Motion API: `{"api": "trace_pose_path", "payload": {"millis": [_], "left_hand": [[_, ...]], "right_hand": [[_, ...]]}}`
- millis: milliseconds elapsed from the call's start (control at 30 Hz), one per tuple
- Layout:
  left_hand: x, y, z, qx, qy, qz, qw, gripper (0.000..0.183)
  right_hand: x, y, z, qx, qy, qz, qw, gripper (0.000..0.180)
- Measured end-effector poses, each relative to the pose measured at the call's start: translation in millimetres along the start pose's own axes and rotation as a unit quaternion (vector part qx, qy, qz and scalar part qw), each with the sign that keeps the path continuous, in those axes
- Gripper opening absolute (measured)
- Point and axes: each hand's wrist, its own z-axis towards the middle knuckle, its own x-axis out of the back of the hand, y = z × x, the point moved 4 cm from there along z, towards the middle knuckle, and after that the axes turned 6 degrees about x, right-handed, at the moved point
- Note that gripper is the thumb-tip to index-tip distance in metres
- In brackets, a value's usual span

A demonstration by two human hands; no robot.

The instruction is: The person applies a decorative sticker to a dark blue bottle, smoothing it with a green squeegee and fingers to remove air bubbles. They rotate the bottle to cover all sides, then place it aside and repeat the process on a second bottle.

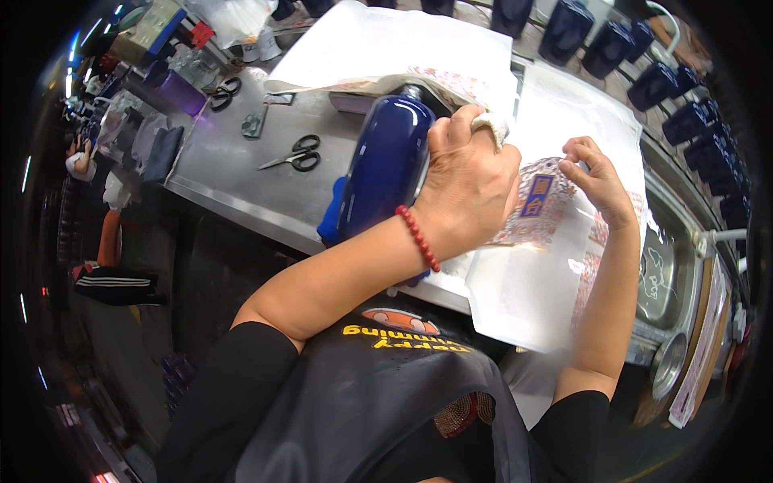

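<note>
A glossy dark-blue bottle (386,163) leans on a blue cloth (331,214) at the counter's front edge, its neck pointing away from me. My left hand (468,181) is just right of the bottle, and a crumpled white cloth (494,125) is gripped in its fingers. A patterned decal (546,199) with a blue lettered panel lies over white paper (519,290). My right hand (595,178) is at the decal's upper right corner, thumb and forefinger curled. Whether they pinch the corner is unclear.
Black-handled scissors (299,157) lie on the metal counter (229,157), with a second pair (224,93) farther back. Large white sheets (386,45) cover the back. Several blue bottles (564,30) stand in rows behind. A metal sink (664,271) is at right.
</note>
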Motion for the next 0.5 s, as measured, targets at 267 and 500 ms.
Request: {"api": "trace_pose_path", "payload": {"millis": [267, 500], "left_hand": [[94, -72, -71, 0.037, -0.172, -0.103, 0.979, 0.068], [90, -107, -95, -0.015, -0.125, -0.098, 0.987, 0.092]], "right_hand": [[19, 98, 49, -0.137, 0.1, -0.426, 0.889, 0.026], [42, 64, 48, -0.007, 0.128, -0.389, 0.912, 0.021]]}}
